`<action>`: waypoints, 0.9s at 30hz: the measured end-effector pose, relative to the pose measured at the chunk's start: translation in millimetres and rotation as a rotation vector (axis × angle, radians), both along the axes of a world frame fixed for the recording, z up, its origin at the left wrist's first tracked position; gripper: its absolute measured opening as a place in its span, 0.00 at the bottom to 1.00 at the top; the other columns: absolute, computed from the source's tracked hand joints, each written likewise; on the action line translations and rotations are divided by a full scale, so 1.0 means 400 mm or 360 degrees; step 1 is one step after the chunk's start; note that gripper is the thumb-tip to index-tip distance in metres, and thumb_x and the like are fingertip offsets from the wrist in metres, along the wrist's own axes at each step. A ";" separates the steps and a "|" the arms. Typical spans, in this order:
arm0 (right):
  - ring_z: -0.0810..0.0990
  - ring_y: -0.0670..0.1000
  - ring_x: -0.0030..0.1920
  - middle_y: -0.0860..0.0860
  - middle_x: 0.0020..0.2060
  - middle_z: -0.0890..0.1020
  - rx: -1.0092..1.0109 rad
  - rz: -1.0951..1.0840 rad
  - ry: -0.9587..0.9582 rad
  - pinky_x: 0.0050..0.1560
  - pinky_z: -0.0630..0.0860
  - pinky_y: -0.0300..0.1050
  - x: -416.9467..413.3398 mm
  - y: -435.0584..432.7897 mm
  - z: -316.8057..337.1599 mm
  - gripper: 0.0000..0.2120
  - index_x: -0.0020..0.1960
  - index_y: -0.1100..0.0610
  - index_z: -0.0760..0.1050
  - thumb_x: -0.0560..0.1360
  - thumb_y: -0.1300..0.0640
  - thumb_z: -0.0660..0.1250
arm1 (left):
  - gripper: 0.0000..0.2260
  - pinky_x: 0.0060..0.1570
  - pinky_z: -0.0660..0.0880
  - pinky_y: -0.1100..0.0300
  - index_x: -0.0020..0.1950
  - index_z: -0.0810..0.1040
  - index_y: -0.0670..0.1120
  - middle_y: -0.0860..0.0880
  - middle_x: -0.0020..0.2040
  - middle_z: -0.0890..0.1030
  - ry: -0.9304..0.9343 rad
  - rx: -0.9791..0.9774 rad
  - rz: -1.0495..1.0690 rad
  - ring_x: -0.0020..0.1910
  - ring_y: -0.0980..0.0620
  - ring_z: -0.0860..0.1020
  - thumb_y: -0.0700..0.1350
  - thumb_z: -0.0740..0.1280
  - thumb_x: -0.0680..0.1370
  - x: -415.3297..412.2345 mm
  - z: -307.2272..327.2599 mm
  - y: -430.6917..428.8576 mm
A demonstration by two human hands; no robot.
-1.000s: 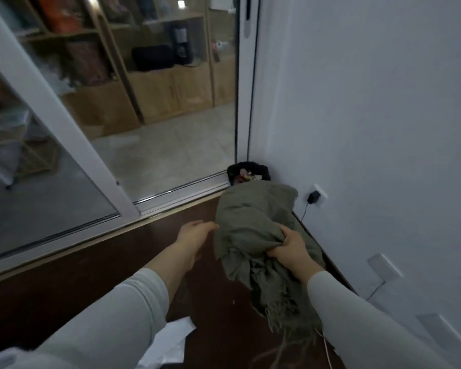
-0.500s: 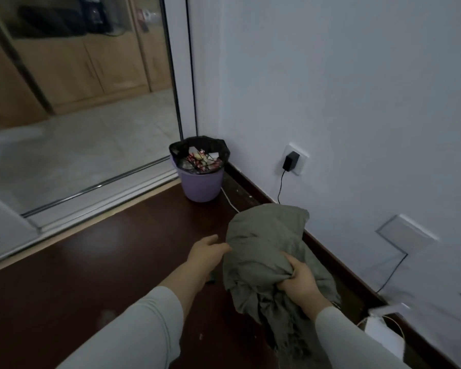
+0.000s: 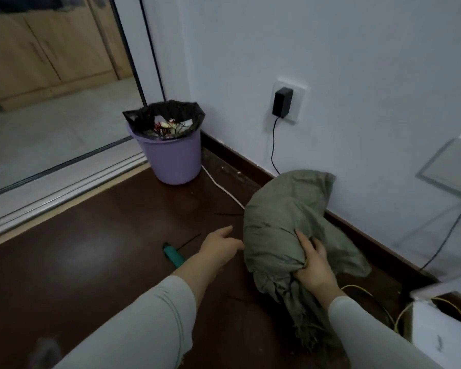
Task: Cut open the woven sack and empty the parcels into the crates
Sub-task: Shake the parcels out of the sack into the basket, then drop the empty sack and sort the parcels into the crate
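— Where the dark floor (image 3: 96, 251) meets the white wall (image 3: 357, 62), what does the head view show?
— A grey-green woven sack (image 3: 285, 222) slumped against the skirting, its frayed mouth trailing toward the camera.
— And the hands?
— The right hand (image 3: 313, 263) has its fingers (image 3: 304, 243) clenched around a bunched fold of the sack, near its neck. The left hand (image 3: 220, 247) hovers just beside the sack's left edge, fingers loosely spread and grasping nothing.
— Anything else nearby?
— A teal-handled tool (image 3: 174, 255) lies on the floor, partly hidden behind the left wrist. Further back a purple bin (image 3: 175, 161) with a black liner stands by the sliding door. A black adapter (image 3: 282, 102) sits in the wall socket. A white box (image 3: 442, 328) with yellow cable shows at lower right.
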State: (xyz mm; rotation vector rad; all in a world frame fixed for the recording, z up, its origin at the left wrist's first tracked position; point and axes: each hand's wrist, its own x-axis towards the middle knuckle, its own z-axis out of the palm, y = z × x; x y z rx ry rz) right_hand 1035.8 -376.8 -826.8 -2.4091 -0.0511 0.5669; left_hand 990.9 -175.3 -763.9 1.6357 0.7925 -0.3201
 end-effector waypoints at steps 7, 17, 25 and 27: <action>0.43 0.61 0.77 0.52 0.78 0.45 -0.0847 0.0432 0.0436 0.72 0.43 0.66 0.053 0.003 -0.072 0.63 0.71 0.35 0.28 0.54 0.26 0.70 | 0.30 0.64 0.71 0.53 0.74 0.65 0.48 0.44 0.69 0.72 0.0055 0.0127 -0.0078 0.67 0.44 0.73 0.40 0.69 0.74 0.024 -0.079 -0.014; 0.48 0.62 0.76 0.49 0.77 0.41 -0.0815 0.0639 0.0007 0.71 0.52 0.68 0.013 0.069 -0.025 0.40 0.72 0.33 0.34 0.72 0.33 0.59 | 0.31 0.64 0.71 0.53 0.74 0.64 0.46 0.42 0.68 0.74 0.0073 0.0197 0.0016 0.67 0.42 0.73 0.41 0.71 0.73 -0.008 -0.033 0.039; 0.40 0.60 0.77 0.59 0.77 0.45 -0.1039 0.0746 -0.0406 0.73 0.40 0.62 -0.031 0.226 0.063 0.44 0.77 0.48 0.47 0.69 0.32 0.61 | 0.31 0.59 0.70 0.60 0.75 0.64 0.46 0.45 0.69 0.73 0.0027 0.0249 0.0092 0.65 0.47 0.73 0.40 0.70 0.74 -0.112 0.008 0.118; 0.44 0.60 0.77 0.59 0.77 0.49 -0.1019 0.0803 -0.0495 0.74 0.42 0.60 -0.059 0.292 0.078 0.41 0.76 0.51 0.52 0.70 0.35 0.62 | 0.30 0.59 0.71 0.60 0.75 0.63 0.45 0.45 0.68 0.73 0.0010 0.0282 0.0135 0.64 0.47 0.74 0.40 0.70 0.74 -0.150 0.022 0.157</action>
